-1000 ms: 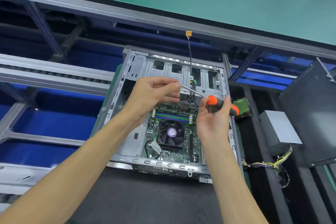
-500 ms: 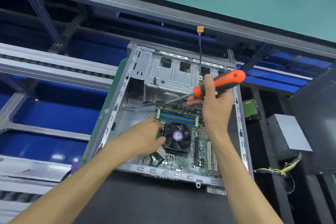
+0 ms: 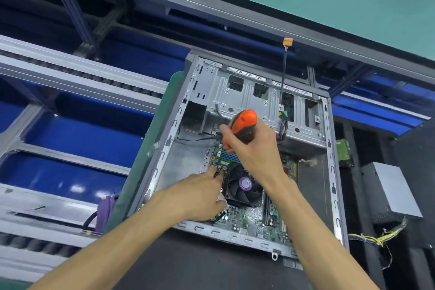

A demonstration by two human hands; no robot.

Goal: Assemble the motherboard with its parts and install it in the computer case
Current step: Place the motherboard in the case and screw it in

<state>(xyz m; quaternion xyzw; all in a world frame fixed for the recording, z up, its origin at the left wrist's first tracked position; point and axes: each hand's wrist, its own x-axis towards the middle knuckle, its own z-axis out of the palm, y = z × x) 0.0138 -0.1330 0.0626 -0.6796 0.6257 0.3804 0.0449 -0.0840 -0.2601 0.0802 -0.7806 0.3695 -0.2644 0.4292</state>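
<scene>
The open grey computer case lies flat with the green motherboard inside it. A black CPU fan with a purple hub sits on the board, and RAM sticks lie above the fan. My right hand grips an orange-handled screwdriver, held nearly upright with its shaft pointing down at the board's upper left corner. My left hand reaches to the board's left edge beside the fan, fingertips pinched at a spot near a screw; what they hold is hidden.
A cable with an orange connector rises from the case's far wall. A power supply with yellow wires sits to the right, and a green hard drive board lies by the case. Blue bins and a metal frame lie left.
My right hand swung the screwdriver from slanted to nearly upright over the board's upper left corner. My left hand moved up along the board's left edge toward the tip.
</scene>
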